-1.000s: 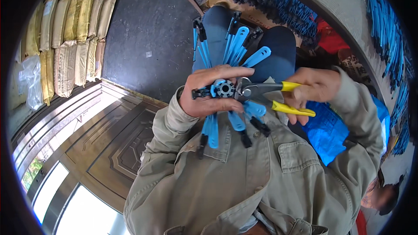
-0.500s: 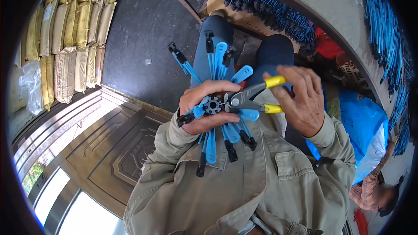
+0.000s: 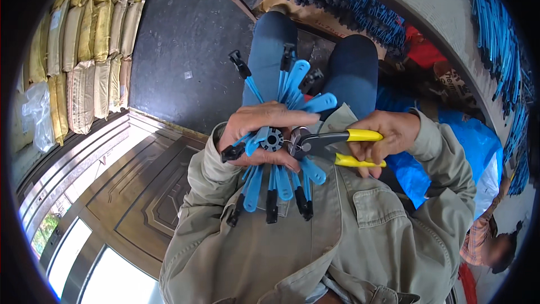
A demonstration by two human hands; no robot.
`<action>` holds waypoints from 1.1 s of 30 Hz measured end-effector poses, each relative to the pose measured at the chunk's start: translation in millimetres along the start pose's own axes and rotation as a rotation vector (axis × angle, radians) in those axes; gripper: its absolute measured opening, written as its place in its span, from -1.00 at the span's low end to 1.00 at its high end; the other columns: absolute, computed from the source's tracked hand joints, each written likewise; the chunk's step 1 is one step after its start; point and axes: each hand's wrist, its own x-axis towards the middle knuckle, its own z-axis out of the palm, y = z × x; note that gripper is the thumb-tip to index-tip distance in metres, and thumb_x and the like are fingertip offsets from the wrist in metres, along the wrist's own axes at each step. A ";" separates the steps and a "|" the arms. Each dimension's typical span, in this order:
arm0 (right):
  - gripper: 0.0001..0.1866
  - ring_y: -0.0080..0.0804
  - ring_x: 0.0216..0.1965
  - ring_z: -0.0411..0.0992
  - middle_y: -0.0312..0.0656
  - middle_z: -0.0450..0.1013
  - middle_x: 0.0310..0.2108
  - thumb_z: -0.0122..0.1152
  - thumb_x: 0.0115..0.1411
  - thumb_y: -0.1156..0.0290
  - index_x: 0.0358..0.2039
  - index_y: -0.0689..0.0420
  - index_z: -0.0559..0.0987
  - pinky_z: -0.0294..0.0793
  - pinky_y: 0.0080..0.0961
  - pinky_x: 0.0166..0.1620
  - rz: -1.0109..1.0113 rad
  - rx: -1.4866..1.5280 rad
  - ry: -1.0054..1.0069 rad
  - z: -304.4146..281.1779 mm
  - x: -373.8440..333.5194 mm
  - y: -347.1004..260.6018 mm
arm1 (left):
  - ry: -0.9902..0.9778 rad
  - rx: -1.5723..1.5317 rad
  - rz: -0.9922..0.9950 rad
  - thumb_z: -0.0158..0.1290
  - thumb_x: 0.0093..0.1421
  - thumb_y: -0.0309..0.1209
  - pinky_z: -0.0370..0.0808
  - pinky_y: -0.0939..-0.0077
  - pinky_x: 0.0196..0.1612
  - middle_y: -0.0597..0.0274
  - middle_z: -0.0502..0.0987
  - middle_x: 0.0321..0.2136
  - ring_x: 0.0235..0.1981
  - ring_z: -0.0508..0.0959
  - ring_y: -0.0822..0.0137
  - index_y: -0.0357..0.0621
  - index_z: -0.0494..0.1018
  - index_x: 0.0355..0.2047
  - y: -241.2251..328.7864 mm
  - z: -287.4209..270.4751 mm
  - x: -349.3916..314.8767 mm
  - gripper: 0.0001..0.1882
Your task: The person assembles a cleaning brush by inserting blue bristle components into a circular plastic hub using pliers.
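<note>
My left hand (image 3: 253, 119) is closed around a folding frame of blue plastic arms (image 3: 295, 79) with black clips at their ends. The arms fan out above and below my fingers from a black notched hub (image 3: 272, 139). In my right hand (image 3: 388, 134) are pliers (image 3: 322, 142) with yellow-sleeved handles, the fingers wrapped between and around the grips. The pliers' head points left, right beside the hub and between my left thumb and index finger. A bit of thin metal wire shows at the jaws; its exact hold is too small to tell.
Blue rods with black ends (image 3: 349, 8) lie in a carton ahead, and more blue rods (image 3: 498, 50) hang at the right. Stacked sacks (image 3: 84, 34) stand at far left. A blue plastic sheet (image 3: 469, 146) lies by my right arm. Another person (image 3: 486, 242) is at lower right.
My right hand has moved down and curled its fingers round the plier handles, which were spread wider and are now closer together. The pliers have turned flatter, and the frame has rotated slightly.
</note>
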 end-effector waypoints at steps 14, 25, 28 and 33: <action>-0.48 -0.32 -0.46 0.46 -0.04 0.43 -0.27 0.24 0.06 0.44 0.03 0.24 0.28 0.44 -0.48 -0.45 0.287 0.687 -0.372 5.2 -6.9 3.6 | -0.095 0.017 0.002 0.39 -0.37 -0.30 0.40 0.52 -0.34 0.28 0.55 -0.39 -0.43 0.50 0.35 -0.13 0.51 -0.20 3.8 0.6 12.1 -0.39; -0.52 -0.20 -0.29 0.39 -0.08 0.36 -0.21 0.26 -0.07 0.46 -0.06 0.13 0.44 0.39 -0.35 -0.27 0.136 -0.707 0.310 31.0 -3.1 -20.2 | 0.132 0.057 0.034 0.38 -0.30 -0.32 0.42 0.48 -0.26 0.20 0.54 -0.35 -0.34 0.53 0.29 -0.14 0.46 -0.18 -2.7 12.5 5.5 -0.40; -0.53 -0.18 -0.28 0.37 -0.07 0.34 -0.21 0.25 -0.14 0.47 -0.12 0.13 0.47 0.35 -0.32 -0.23 0.099 -0.842 0.413 25.3 12.6 -19.0 | 0.194 0.095 0.011 0.38 -0.28 -0.33 0.41 0.48 -0.25 0.18 0.53 -0.33 -0.33 0.53 0.28 -0.16 0.45 -0.19 0.9 17.8 4.8 -0.42; -0.62 -0.14 -0.30 0.38 -0.06 0.34 -0.26 0.23 -0.15 0.45 -0.22 0.15 0.49 0.36 -0.30 -0.27 0.077 -0.747 0.438 31.6 19.2 -6.9 | 0.313 0.134 -0.002 0.36 -0.25 -0.34 0.41 0.49 -0.25 0.17 0.51 -0.34 -0.34 0.53 0.28 -0.19 0.44 -0.20 -0.2 19.5 -0.9 -0.45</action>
